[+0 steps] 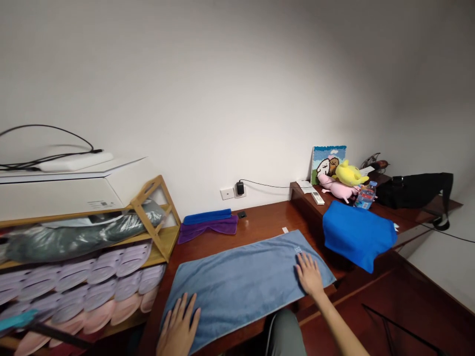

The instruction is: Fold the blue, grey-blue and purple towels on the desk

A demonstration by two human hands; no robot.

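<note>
A grey-blue towel [241, 284] lies spread out across the wooden desk [267, 217], with slight wrinkles on its surface. My left hand [178, 326] rests flat on the towel's near left corner, fingers spread. Near the right end of the towel, my right hand [309, 274] also lies flat, its fingertips just below a small pale printed mark. Neither hand holds anything. Behind the towel, at the back left of the desk, are a folded blue cloth [208, 215] and a purple cloth [211, 228].
A bright blue cloth [358, 232] hangs over the raised right section's edge, near a water bottle [365, 195], plush toys [349, 174], a remote [317, 198] and a black bag [415, 190]. Left stands a wooden rack [163, 227] with several slippers [100, 269]. A charger [240, 188] is plugged into the wall.
</note>
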